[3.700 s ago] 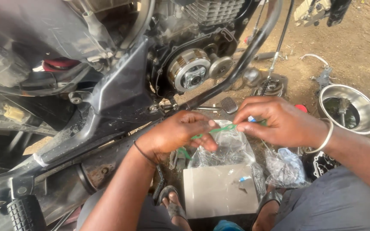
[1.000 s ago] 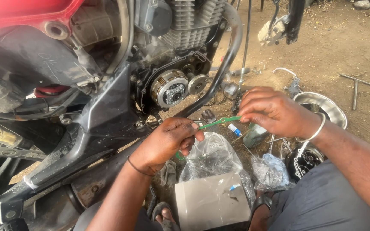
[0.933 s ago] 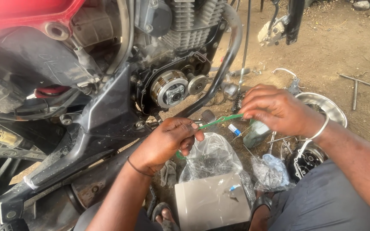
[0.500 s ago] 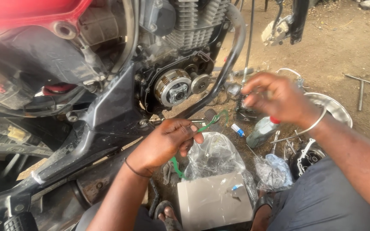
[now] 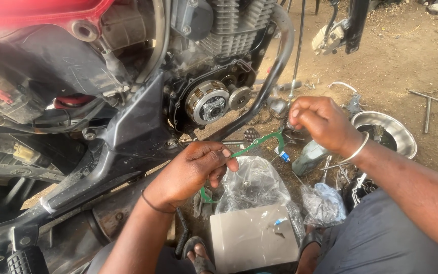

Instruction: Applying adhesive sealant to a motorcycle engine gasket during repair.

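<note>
Two bare hands at work beside a motorcycle engine, over dirt ground. Left hand (image 5: 191, 170): fingers curled closed, pinching one end of a thin green gasket (image 5: 259, 142), a flat strip that runs up and right from the fingertips; a further green loop of it shows below the palm. Right hand (image 5: 320, 122): closed in a loose fist with a metal bangle at the wrist, held near the gasket's far end; whether it touches the gasket cannot be told. Exposed clutch assembly (image 5: 207, 101): round, metallic, set in the open engine side, above and between the hands. Clear plastic bag (image 5: 252, 185): crumpled, directly below the gasket. Grey flat box (image 5: 253, 238): on the ground just beneath the bag, near a sandalled foot. Second small plastic bag (image 5: 323, 203): right of the first. Steel bowl (image 5: 386, 134): on the ground behind the right wrist. Grey-green bottle (image 5: 310, 156): lying under the right hand.
</note>
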